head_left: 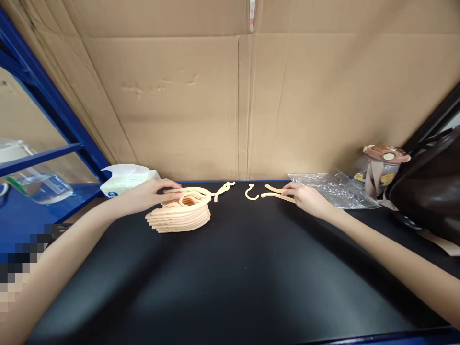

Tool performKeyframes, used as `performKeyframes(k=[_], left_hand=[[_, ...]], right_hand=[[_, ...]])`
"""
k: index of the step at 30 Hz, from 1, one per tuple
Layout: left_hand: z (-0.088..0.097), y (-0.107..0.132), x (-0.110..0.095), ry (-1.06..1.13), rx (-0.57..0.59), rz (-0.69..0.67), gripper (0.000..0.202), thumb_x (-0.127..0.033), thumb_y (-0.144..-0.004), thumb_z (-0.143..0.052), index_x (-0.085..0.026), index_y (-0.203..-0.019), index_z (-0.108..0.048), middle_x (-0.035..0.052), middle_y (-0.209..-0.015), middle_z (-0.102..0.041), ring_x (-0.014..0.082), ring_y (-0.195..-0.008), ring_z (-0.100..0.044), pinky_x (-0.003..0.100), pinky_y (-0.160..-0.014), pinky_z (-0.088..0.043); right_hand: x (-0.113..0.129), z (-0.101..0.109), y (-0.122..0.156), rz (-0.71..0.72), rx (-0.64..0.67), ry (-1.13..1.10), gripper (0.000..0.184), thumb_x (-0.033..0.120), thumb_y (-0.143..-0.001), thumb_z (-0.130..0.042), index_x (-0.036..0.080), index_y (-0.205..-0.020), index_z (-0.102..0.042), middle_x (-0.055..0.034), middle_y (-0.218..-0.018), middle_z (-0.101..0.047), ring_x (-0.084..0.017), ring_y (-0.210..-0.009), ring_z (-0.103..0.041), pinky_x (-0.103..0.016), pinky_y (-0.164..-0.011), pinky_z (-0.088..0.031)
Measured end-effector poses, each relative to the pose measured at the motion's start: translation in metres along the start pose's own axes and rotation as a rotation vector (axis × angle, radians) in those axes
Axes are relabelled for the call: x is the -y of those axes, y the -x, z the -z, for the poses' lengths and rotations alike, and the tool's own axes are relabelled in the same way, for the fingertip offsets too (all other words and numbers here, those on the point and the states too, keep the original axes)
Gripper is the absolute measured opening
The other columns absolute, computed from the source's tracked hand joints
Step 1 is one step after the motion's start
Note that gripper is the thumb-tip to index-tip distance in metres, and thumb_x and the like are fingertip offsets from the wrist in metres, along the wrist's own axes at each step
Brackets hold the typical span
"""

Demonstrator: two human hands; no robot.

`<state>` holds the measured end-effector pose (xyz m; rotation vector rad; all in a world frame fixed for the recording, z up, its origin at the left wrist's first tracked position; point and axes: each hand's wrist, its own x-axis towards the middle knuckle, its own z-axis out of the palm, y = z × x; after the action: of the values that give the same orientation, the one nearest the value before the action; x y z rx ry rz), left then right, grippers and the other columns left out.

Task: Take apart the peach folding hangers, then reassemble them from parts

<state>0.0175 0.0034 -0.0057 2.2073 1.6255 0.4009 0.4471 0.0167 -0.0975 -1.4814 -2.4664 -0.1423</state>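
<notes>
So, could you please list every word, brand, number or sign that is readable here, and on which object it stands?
No text can be read with certainty.
Blue mark on the white soft pack: too small to read.
Reddish marks on the narrow strip at the top edge: too blurred.
Stacked beige pieces: no lettering visible.

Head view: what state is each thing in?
Left hand: touching the hanger stack, grip unclear
Hanger stack: piled
Right hand: gripping the curved pieces
Curved pieces: held, visible ends apart
Hook: separate, unattached
Clear plastic: crumpled
Bottle: upright, lid on
Clear container: appears part-filled
</notes>
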Motion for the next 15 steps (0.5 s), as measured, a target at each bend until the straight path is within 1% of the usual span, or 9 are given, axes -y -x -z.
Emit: performKeyframes(k=[2, 4, 7, 9, 12, 15], left_hand=[[-0.001, 0.0, 0.0, 0.035, -0.025, 0.02, 0.036, -0.049, -0.08, -0.061, -0.022, -0.102, -0.067, 0.0002, -0.111, -0.067, 0.0198, -0.1, -0.057, 0.018, -0.083, -0.037], [0.0, 0.0, 0.001, 0.07, -0.043, 0.018, 0.031, -0.044, -0.08, -0.061, -0.021, -0.1, -0.068, 0.0004, -0.112, -0.067, 0.0191, -0.101, -0.057, 0.018, -0.084, -0.037], [0.002, 0.0, 0.001, 0.131, -0.082, 0.004, 0.027, -0.038, -0.082, -0.059, -0.018, -0.097, -0.067, 0.0021, -0.115, -0.065, 0.0187, -0.102, -0.056, 0.019, -0.085, -0.037], [0.004, 0.001, -0.003, 0.154, -0.136, 0.008, 0.028, -0.038, -0.082, -0.059, -0.017, -0.099, -0.067, 0.0029, -0.116, -0.064, 0.0189, -0.103, -0.056, 0.02, -0.085, -0.036], [0.007, 0.004, -0.014, 0.176, -0.225, -0.008, 0.028, -0.039, -0.081, -0.059, -0.018, -0.097, -0.067, 0.0029, -0.112, -0.066, 0.0186, -0.101, -0.055, 0.02, -0.083, -0.036], [0.007, 0.009, -0.033, 0.274, -0.261, -0.021, 0.028, -0.041, -0.08, -0.058, -0.017, -0.093, -0.067, 0.0027, -0.098, -0.069, 0.0171, -0.089, -0.057, 0.021, -0.074, -0.039]], right_hand=[[0.003, 0.001, 0.001, -0.007, 0.015, 0.027, 0.043, 0.0, -0.078, -0.038, 0.02, -0.104, -0.066, -0.0057, -0.114, -0.062, -0.019, -0.096, -0.062, -0.03, -0.077, -0.05], [0.004, 0.001, 0.003, -0.009, 0.026, 0.043, 0.043, 0.0, -0.079, -0.036, 0.018, -0.106, -0.065, -0.0068, -0.117, -0.062, -0.02, -0.098, -0.062, -0.031, -0.079, -0.05], [0.003, 0.0, 0.004, -0.004, 0.028, 0.049, 0.036, 0.009, -0.086, -0.036, 0.018, -0.104, -0.066, -0.008, -0.119, -0.061, -0.021, -0.101, -0.061, -0.033, -0.081, -0.05], [0.001, 0.0, 0.003, -0.002, 0.022, 0.042, 0.031, 0.015, -0.089, -0.038, 0.019, -0.104, -0.066, -0.008, -0.115, -0.063, -0.021, -0.098, -0.062, -0.033, -0.08, -0.05], [0.0, -0.001, 0.001, -0.021, 0.003, 0.023, 0.028, 0.02, -0.091, -0.041, 0.021, -0.11, -0.062, -0.0065, -0.105, -0.067, -0.021, -0.091, -0.064, -0.032, -0.075, -0.05], [0.001, 0.0, -0.001, -0.051, -0.029, 0.001, 0.03, 0.027, -0.094, -0.036, 0.021, -0.113, -0.059, -0.0066, -0.106, -0.067, -0.02, -0.091, -0.064, -0.033, -0.075, -0.049]])
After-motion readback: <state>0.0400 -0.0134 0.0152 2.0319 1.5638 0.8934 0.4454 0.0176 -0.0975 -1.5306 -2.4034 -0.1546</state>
